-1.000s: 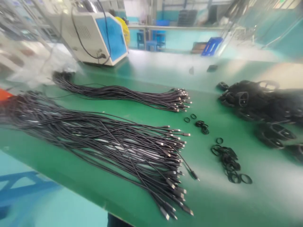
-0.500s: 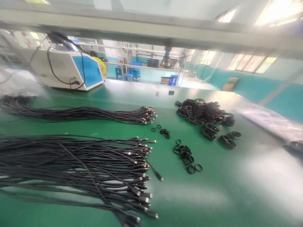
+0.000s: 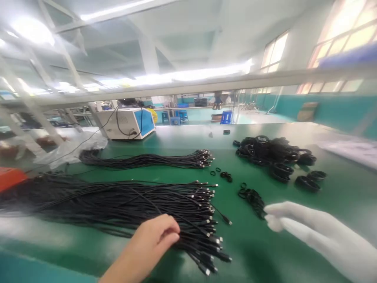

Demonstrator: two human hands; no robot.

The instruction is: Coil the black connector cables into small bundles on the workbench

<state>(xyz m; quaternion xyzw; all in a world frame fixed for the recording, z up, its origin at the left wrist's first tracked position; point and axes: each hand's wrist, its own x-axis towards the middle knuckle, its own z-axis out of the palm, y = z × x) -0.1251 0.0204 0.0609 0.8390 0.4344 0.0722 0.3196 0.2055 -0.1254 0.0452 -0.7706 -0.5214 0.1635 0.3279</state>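
Two hands, well apart over the smooth green tabletop (image 3: 224,149): bare left hand (image 3: 156,237) has fingers curled over the near spread of slim black cables (image 3: 118,200) with metal-tipped plugs (image 3: 218,240), can't confirm a grip; white-gloved right hand (image 3: 326,236) has fingertips at the thin black rings (image 3: 253,199), hold unclear. Crumpled translucent plastic bag (image 3: 78,147) at left, contents unreadable; wide oval black bands (image 3: 265,149) heaped beyond the rings.

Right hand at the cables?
No, the right hand is beside the pile of small rings, while the left hand is at the near cables.
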